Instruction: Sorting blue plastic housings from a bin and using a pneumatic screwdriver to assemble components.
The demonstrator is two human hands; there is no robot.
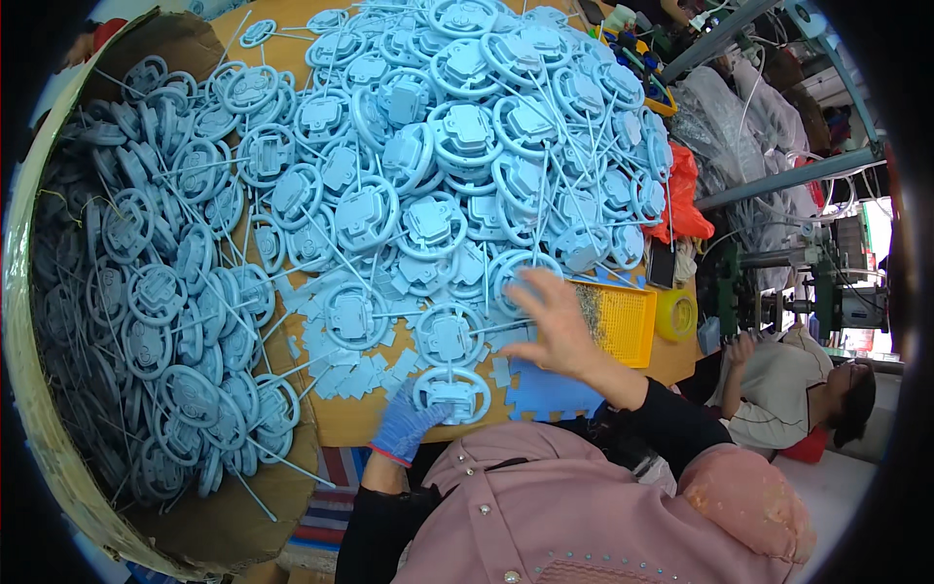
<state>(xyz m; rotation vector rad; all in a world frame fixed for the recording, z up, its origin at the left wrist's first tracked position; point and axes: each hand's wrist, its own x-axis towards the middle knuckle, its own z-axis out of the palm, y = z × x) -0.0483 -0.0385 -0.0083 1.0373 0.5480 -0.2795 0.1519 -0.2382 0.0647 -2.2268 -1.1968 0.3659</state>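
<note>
My left hand [407, 425], in a blue knit glove with a red cuff, grips the lower left rim of a light-blue plastic toy steering wheel [453, 399] at the table's near edge. A thin rod extends from that wheel toward the pile. My bare right hand [556, 321] hovers just right of the wheels with fingers spread and nothing in them. Nearest to its fingertips is another light-blue wheel [516, 275], partly covered by the hand. A large heap of such wheels [467, 131] with thin rods fills the table ahead.
A tall cardboard bin [209, 526] full of similar wheels stands at left. Small flat light-blue pieces [355, 378] lie loose on the wooden table. To the right are a yellow tray [626, 326] of small metal parts, a tape roll [675, 315] and a blue mat [550, 392]. Another person [778, 389] sits farther right.
</note>
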